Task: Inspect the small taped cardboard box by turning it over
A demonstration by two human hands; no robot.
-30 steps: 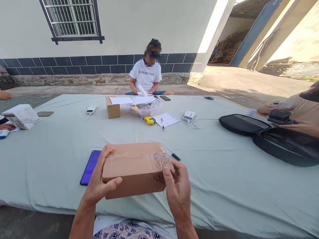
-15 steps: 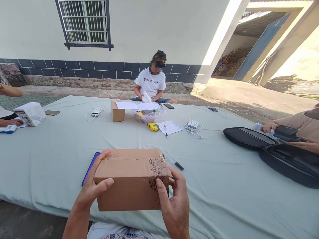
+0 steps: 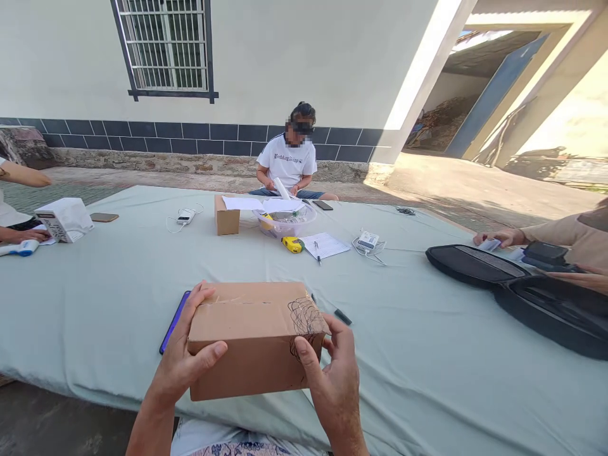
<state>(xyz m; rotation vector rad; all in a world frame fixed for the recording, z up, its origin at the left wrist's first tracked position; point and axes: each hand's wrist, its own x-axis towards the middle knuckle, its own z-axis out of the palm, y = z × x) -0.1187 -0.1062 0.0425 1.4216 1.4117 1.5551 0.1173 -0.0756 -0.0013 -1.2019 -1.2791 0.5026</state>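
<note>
A brown cardboard box (image 3: 251,323) is held between my two hands at the front of the cloth-covered table. My left hand (image 3: 187,351) grips its left end, thumb on the front face and fingers over the top edge. At the right end, my right hand (image 3: 332,373) closes on the corner, its thumb in front and its fingers behind. Black scribbled loops mark the box's right top and front. Behind the left hand a blue phone (image 3: 175,322) is partly covered. A black marker (image 3: 342,316) lies just past the right corner.
Farther back are a plastic basin (image 3: 287,228), a small carton (image 3: 227,218), a yellow tape measure (image 3: 292,244), a paper with a pen (image 3: 325,246) and a white device with cable (image 3: 368,240). An opened black case (image 3: 475,263) lies right. Three people sit around the table.
The box has shifted slightly right at its left end and tilted a little, with both hands still on it. At the right, another person's hand has moved left toward the case.
</note>
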